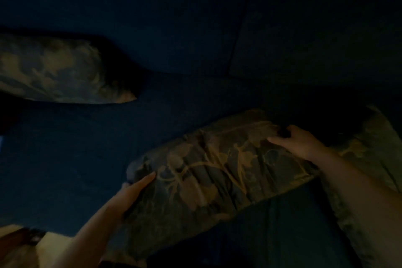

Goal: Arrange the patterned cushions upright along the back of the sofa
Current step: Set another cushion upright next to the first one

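Note:
The scene is very dim. A dark cushion with a tan leaf pattern (pixel 215 176) lies across the sofa seat in front of me. My left hand (pixel 130 193) grips its near left end, and my right hand (pixel 298 141) grips its far upper edge. A second patterned cushion (pixel 54 69) leans at the far left against the sofa back (pixel 174 17). A third patterned cushion (pixel 374 154) shows at the right edge, partly hidden by my right arm.
The dark blue sofa seat (pixel 76 148) stretches between the cushions. A seam (pixel 237 39) divides the back into two sections. A pale floor strip (pixel 50 246) and a brownish object (pixel 21 237) sit at the bottom left.

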